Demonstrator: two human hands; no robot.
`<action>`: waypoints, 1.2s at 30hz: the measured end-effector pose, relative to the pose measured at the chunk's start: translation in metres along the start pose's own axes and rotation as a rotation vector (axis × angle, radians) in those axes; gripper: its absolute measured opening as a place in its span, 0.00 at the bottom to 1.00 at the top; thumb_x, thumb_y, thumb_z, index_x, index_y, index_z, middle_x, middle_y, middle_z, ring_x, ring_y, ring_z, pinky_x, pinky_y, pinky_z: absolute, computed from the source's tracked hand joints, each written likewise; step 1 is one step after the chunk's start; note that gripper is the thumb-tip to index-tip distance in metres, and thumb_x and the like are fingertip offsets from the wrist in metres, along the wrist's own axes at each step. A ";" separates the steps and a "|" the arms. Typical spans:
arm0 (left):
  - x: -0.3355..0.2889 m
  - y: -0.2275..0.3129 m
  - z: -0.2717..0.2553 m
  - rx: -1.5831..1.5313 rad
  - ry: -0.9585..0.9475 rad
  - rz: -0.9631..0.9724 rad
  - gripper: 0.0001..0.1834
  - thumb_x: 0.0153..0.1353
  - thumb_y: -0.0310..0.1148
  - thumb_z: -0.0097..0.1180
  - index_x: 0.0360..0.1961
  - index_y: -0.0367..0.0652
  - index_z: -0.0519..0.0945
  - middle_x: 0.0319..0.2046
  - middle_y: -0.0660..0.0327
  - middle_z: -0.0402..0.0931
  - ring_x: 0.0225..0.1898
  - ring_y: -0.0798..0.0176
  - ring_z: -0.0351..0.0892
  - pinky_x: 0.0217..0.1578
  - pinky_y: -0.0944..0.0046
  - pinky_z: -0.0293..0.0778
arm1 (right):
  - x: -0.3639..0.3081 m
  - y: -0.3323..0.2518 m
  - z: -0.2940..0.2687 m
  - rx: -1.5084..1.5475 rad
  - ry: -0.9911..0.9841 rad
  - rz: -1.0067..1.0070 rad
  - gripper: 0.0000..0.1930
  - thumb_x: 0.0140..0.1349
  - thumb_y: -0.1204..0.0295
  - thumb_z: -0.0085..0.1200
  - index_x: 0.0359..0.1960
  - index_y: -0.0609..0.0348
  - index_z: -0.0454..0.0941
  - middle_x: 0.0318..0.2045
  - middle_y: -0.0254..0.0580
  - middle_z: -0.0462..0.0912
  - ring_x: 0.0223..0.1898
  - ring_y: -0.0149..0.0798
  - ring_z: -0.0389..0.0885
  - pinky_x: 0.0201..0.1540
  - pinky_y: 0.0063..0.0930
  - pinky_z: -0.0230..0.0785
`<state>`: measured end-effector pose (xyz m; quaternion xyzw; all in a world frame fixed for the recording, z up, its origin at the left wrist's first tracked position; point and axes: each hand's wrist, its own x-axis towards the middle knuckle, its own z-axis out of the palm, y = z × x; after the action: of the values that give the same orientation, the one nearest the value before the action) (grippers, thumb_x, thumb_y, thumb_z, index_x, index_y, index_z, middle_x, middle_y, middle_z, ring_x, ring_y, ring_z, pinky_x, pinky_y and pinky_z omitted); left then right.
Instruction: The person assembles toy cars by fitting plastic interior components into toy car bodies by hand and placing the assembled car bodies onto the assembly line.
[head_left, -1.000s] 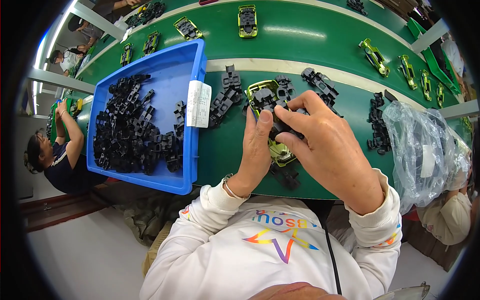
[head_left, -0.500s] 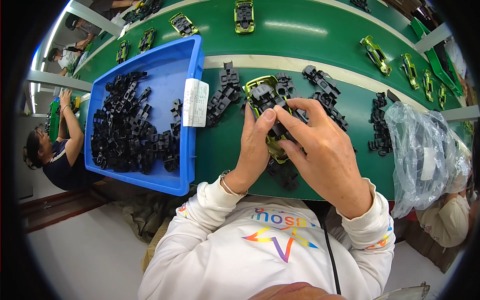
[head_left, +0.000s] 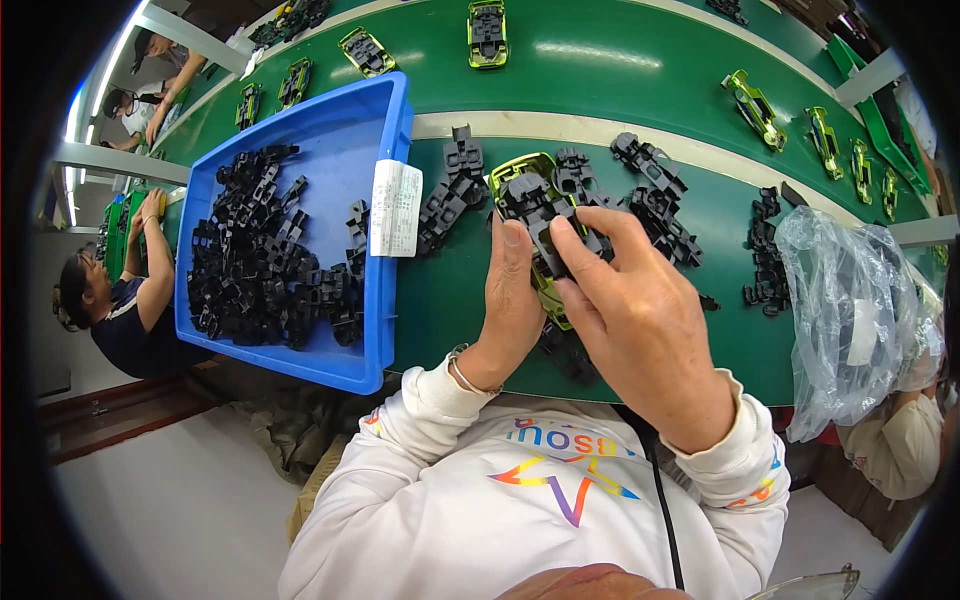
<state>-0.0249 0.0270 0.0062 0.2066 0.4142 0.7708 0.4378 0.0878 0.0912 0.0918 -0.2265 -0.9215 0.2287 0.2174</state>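
Note:
A yellow-green toy car body (head_left: 552, 300), its open underside facing up, is held over the green table in front of me. A black plastic interior piece (head_left: 528, 194) lies inside the shell. My left hand (head_left: 508, 305) is closed round the car body's left side, thumb along the edge. My right hand (head_left: 648, 315) grips from the right, its index finger and thumb on the black piece and the near part of the shell. My fingers hide part of the fit. Loose black interior pieces (head_left: 655, 200) lie just beyond and beside my hands.
At left stands a blue bin (head_left: 385, 330) of black pieces, a white label on its rim. A clear plastic bag (head_left: 850, 320) hangs at the right edge. Across the far green belt (head_left: 620, 90) sit several green car bodies (head_left: 488, 35). A co-worker (head_left: 125, 310) is at far left.
My right index finger and thumb have shifted slightly over the black piece, and my left thumb has drawn back a little toward the edge. The car body stays in both hands.

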 end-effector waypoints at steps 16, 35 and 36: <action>-0.005 0.003 -0.006 0.054 -0.083 0.047 0.30 0.75 0.57 0.33 0.62 0.43 0.58 0.51 0.56 0.73 0.49 0.64 0.78 0.48 0.66 0.77 | -0.005 -0.009 -0.001 -0.081 0.042 -0.068 0.24 0.52 0.80 0.64 0.53 0.63 0.79 0.52 0.51 0.76 0.34 0.41 0.80 0.38 0.33 0.76; -0.010 0.004 0.000 -0.091 -0.137 -0.025 0.45 0.68 0.70 0.32 0.62 0.36 0.68 0.52 0.58 0.75 0.51 0.62 0.77 0.51 0.61 0.74 | -0.018 -0.008 0.005 -0.075 0.172 -0.109 0.26 0.48 0.81 0.67 0.53 0.60 0.81 0.53 0.51 0.76 0.30 0.37 0.79 0.37 0.31 0.77; -0.010 0.004 0.001 -0.108 -0.128 -0.032 0.45 0.68 0.70 0.33 0.62 0.36 0.68 0.52 0.58 0.75 0.52 0.61 0.76 0.52 0.61 0.73 | -0.017 -0.008 0.005 -0.059 0.172 -0.101 0.26 0.48 0.81 0.66 0.53 0.60 0.81 0.52 0.51 0.77 0.30 0.37 0.79 0.37 0.31 0.77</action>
<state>-0.0206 0.0178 0.0104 0.2249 0.3464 0.7700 0.4863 0.0964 0.0748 0.0865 -0.2048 -0.9160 0.1698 0.3002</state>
